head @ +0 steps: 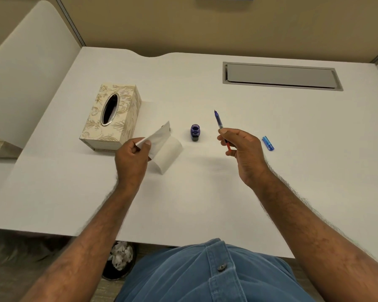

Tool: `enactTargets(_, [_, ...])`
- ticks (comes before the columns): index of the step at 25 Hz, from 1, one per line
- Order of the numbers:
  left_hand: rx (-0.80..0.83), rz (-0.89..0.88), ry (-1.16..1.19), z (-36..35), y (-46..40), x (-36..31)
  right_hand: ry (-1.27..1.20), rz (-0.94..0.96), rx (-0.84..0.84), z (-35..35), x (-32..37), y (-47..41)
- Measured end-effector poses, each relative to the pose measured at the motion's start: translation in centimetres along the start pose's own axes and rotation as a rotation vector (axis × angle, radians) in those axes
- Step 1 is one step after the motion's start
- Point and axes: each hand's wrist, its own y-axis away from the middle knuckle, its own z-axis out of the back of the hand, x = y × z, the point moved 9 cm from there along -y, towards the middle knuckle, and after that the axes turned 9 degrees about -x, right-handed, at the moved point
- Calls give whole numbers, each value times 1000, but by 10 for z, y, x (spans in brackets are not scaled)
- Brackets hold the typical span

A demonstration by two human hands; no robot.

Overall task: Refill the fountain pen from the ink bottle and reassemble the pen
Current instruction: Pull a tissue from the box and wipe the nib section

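My right hand [241,149] grips the pen's inner section [218,120], a blue nib and clear converter with a red end, held nib-up above the desk. Left of it the small blue ink bottle [195,132] stands open and upright on the white desk [205,192]. A folded white tissue [162,147] is pinched in my left hand [132,158], just left of the bottle. The blue pen barrel [268,143] lies on the desk to the right of my right hand.
A patterned cream tissue box [111,116] stands at the left behind the tissue. A grey cable hatch [282,76] is set into the desk at the back right. A waste bin [120,260] with crumpled tissues sits under the desk's front edge.
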Motion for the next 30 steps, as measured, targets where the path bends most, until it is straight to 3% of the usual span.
enactTargets(4, [-38,-63,-120,5,0,11,11,-8,5,-2,-3,-1])
enactTargets(7, [-42,-236,-237,4,8,0,6,-14,16,-4,-5,-2])
enactTargets(13, [148,-642,-454,-16,39,-5,11,-16,26,-9,-7,-2])
enactTargets(17, [233,-805,-676,-28,55,6,23,-18,19,-9,-8,-3])
enactTargets(24, [201,-827,-833,-42,55,11,27,-19,5,-10,-10,-2])
enactTargets(30, [362,-786,-925,-71,60,5,18,-31,9,-11,-12,1])
